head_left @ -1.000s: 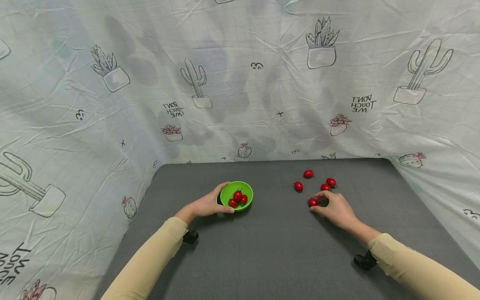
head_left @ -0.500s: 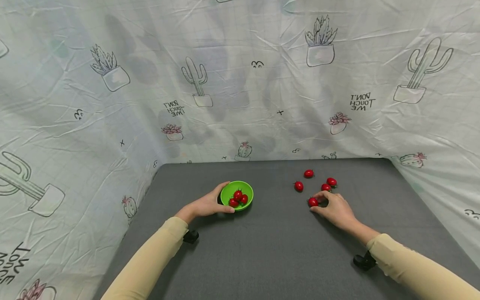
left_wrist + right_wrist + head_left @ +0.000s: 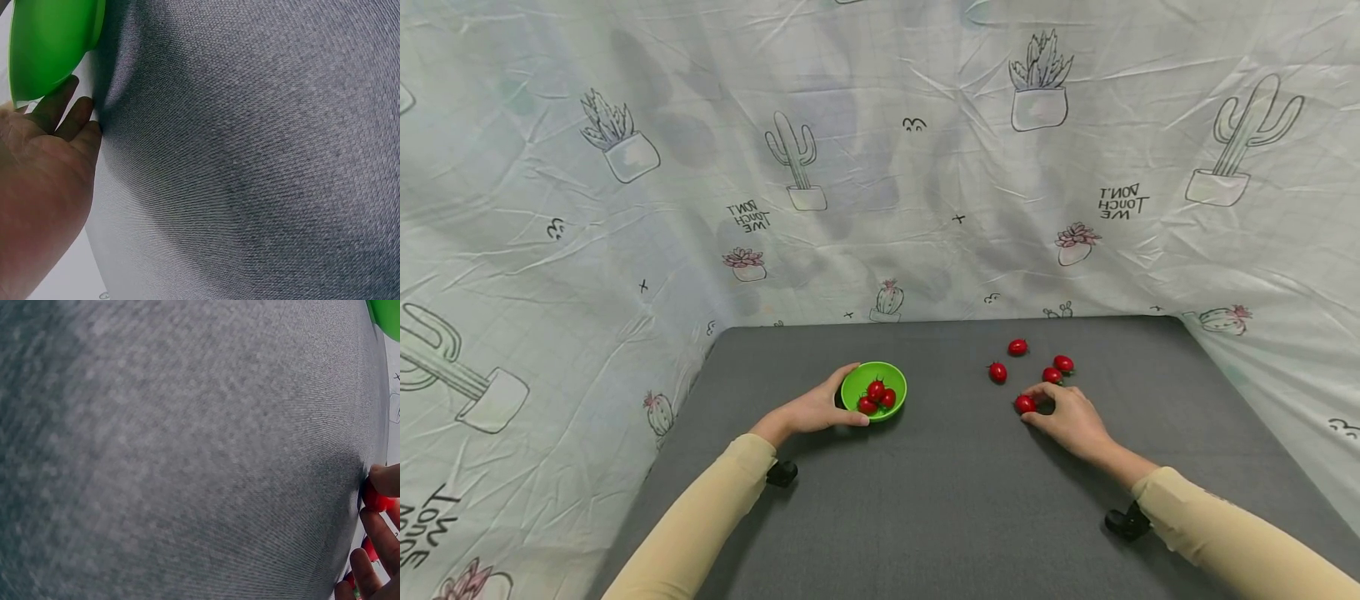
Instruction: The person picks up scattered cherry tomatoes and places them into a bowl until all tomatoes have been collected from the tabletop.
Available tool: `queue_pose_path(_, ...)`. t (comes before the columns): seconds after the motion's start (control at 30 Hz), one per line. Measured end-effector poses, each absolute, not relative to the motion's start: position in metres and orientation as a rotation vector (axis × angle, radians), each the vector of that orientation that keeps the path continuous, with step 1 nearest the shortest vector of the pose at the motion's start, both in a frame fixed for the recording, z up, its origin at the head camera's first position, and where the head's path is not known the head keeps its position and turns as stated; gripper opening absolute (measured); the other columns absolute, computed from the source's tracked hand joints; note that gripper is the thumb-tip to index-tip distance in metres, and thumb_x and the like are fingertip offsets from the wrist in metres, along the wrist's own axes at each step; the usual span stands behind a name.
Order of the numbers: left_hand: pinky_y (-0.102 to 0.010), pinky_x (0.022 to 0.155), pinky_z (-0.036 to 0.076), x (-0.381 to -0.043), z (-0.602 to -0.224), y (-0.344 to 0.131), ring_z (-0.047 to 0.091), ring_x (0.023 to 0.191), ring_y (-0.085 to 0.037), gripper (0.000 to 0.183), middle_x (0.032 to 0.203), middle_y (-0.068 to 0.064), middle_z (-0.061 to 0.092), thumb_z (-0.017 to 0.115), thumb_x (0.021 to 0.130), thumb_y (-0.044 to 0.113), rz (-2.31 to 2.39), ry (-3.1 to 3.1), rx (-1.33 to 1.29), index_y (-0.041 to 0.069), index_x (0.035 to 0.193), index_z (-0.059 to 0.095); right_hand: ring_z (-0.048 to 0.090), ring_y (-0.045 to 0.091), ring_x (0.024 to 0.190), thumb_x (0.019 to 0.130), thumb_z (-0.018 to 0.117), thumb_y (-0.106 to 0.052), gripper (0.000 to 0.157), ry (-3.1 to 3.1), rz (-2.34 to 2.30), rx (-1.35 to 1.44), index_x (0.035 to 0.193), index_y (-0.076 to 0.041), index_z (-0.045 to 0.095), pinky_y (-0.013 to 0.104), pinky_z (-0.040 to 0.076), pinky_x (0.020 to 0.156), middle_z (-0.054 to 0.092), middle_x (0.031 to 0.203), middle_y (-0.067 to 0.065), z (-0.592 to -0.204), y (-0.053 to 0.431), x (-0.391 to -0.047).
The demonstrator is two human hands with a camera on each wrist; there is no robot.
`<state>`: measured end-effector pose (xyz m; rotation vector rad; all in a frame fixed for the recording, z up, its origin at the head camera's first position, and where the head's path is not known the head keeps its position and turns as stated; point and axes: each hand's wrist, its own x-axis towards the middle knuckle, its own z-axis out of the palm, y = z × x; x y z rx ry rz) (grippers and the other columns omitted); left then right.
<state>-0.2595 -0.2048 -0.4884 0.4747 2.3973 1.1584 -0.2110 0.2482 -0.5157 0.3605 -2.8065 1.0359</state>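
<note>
My left hand [image 3: 812,410] holds a small green bowl [image 3: 874,371] by its left side, thumb at the near rim and fingers round the far side. Three red cherry tomatoes [image 3: 876,390] lie in it. In the left wrist view the fingers reach under the wall of the bowl [image 3: 53,47]. Over to the right, my right hand [image 3: 1071,423] pinches a single cherry tomato [image 3: 1024,404] between thumb and fingers, low at the table. The right wrist view shows this tomato [image 3: 376,499] between thumb and fingertips, partly hidden by them.
Just beyond the right hand lie several loose cherry tomatoes, among them one at the back [image 3: 1018,347], one nearer the bowl [image 3: 997,372] and one farther right [image 3: 1063,364]. The grey table [image 3: 925,500] ends at a hanging cloth [image 3: 865,167] printed with cacti.
</note>
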Motion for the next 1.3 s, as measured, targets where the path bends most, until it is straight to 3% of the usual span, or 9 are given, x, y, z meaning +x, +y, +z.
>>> queue_pose_path(0.23,-0.054,0.115,0.028,-0.261,-0.490,-0.206,0.035,0.143,-0.027,0.106,0.162,-0.011,0.027,0.084,0.086,0.042,1.159,2.402,0.471,0.022,0.165,0.015,0.053,0.042,0.119,0.094,0.075,-0.015,0.031,-2.792,1.021,0.385,0.124,-0.006,0.071,0.060,0.042,0.094,0.070,0.122,0.014,-0.514,0.245,-0.211)
queue_pose_path(0.8,-0.056,0.116,0.026,-0.260,-0.490,-0.204,0.028,0.148,-0.028,0.105,0.165,-0.011,0.022,0.081,0.088,0.041,1.137,2.419,0.478,0.022,0.165,0.013,0.044,0.035,0.133,0.101,0.069,-0.019,0.042,-2.683,1.263,0.555,0.141,-0.010,0.062,0.061,0.036,0.105,0.058,0.141,0.013,-0.483,0.224,-0.231)
queue_pose_path(1.07,-0.058,0.117,0.023,-0.257,-0.487,-0.204,0.021,0.152,-0.030,0.108,0.169,-0.010,0.014,0.080,0.089,0.040,1.139,2.427,0.501,0.018,0.166,0.008,0.045,0.032,0.127,0.100,0.070,-0.023,0.041,-2.664,1.390,0.566,0.138,-0.011,0.061,0.056,0.035,0.109,0.061,0.129,0.009,-0.464,0.204,-0.241)
queue_pose_path(1.3,-0.058,0.118,0.020,-0.257,-0.489,-0.205,0.017,0.153,-0.028,0.113,0.170,-0.007,0.010,0.082,0.087,0.042,1.170,2.426,0.501,0.019,0.167,0.005,0.043,0.029,0.128,0.100,0.070,-0.023,0.035,-2.650,1.446,0.613,0.134,-0.014,0.065,0.057,0.036,0.108,0.062,0.129,0.008,-0.454,0.186,-0.250)
